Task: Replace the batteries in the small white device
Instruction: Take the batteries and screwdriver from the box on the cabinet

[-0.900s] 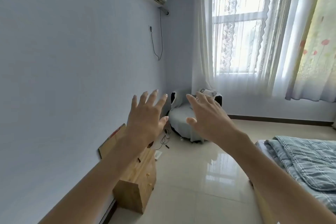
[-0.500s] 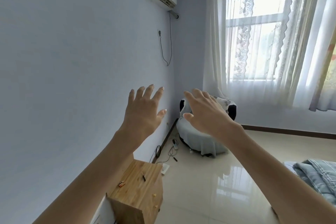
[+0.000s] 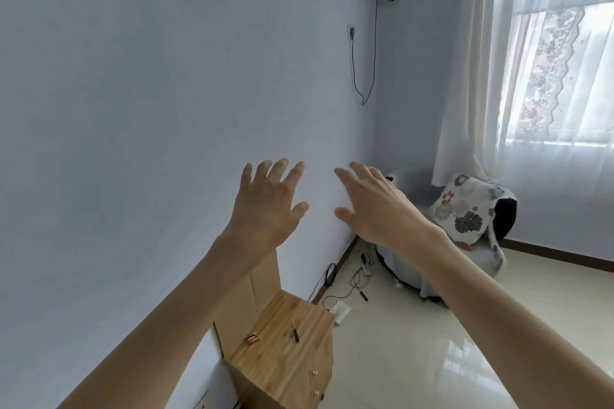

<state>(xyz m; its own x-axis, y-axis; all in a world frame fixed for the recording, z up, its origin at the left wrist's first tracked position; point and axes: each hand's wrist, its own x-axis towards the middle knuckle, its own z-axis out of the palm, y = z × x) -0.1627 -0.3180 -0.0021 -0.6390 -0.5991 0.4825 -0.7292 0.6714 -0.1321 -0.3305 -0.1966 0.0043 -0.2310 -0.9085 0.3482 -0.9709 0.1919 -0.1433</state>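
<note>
Both hands are up in front of the wall [image 3: 133, 109] and hold nothing: the left hand [image 3: 265, 209] and the right hand [image 3: 375, 209] are flat with fingers spread, apart from each other and touching nothing. I judge the work has not begun; no reach is under way. The batteries [image 3: 252, 338] lie on top of the small wooden cabinet [image 3: 285, 365], well below the hands, with a small screwdriver [image 3: 295, 331] near them on the right. The small white device I cannot pick out; a white block [image 3: 341, 310] on the floor [image 3: 432, 359] beside the cabinet is too small to identify. The next move calls for lowering the hands toward the cabinet and locating the device
</note>
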